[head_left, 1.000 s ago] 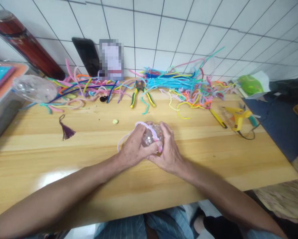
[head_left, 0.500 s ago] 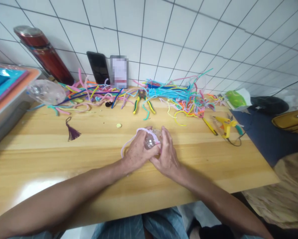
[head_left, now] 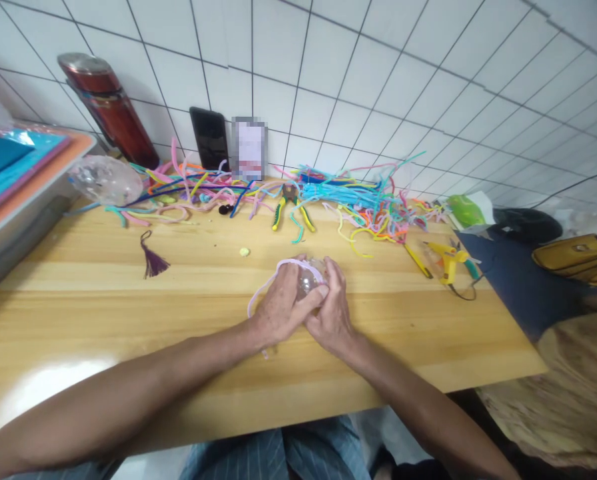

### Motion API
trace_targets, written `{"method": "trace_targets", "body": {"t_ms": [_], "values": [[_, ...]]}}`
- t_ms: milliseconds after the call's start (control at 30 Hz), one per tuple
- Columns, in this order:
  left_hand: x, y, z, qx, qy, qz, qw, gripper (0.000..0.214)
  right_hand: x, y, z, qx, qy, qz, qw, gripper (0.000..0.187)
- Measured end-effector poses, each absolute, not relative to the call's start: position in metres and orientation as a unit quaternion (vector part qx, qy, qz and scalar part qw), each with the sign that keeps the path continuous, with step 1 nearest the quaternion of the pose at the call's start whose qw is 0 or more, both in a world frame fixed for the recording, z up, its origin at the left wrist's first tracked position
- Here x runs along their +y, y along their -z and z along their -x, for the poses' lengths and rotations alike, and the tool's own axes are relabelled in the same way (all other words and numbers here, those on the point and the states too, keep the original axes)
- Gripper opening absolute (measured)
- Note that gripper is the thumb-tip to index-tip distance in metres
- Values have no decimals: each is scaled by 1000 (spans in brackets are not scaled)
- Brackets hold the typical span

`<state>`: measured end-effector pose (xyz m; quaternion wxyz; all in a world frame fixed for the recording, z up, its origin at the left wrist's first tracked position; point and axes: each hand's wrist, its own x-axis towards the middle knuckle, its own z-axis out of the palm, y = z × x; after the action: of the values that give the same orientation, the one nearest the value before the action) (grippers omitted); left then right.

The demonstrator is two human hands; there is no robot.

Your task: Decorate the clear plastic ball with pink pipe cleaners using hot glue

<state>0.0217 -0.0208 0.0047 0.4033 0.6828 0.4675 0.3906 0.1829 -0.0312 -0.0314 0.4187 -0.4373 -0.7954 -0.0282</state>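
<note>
Since a second ago, a pale stem tip (head_left: 265,355) has emerged beneath the left hand (head_left: 280,299), which, with the right hand (head_left: 334,310), keeps a closed grip round a clear, shiny ball (head_left: 306,285) over the glossy pale-wood worktop (head_left: 203,300), a fuzzy lilac craft stem (head_left: 308,267) running across it. Beyond lie a small pale-yellow lump (head_left: 245,252), a dark purple tassel (head_left: 155,265) and a yellow glue gun (head_left: 450,259), then yellow-and-green pliers (head_left: 289,193), handles spread, among heaps of multicoloured fuzzy stems (head_left: 338,193). At the far edge stand a black phone (head_left: 209,137) and a red metal flask (head_left: 113,110), before a white tiled wall (head_left: 318,80).
</note>
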Motion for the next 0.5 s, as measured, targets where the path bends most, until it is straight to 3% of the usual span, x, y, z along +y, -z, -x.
{"method": "trace_targets", "body": {"t_ms": [233,500], "values": [[-24,-2,-24,460,-401,-677,411,36,-22,32,-189,-810,55,398,428,94],[-30,1,-25,443,-406,-692,399,25,-21,26,-192,-811,52,415,409,101]]}}
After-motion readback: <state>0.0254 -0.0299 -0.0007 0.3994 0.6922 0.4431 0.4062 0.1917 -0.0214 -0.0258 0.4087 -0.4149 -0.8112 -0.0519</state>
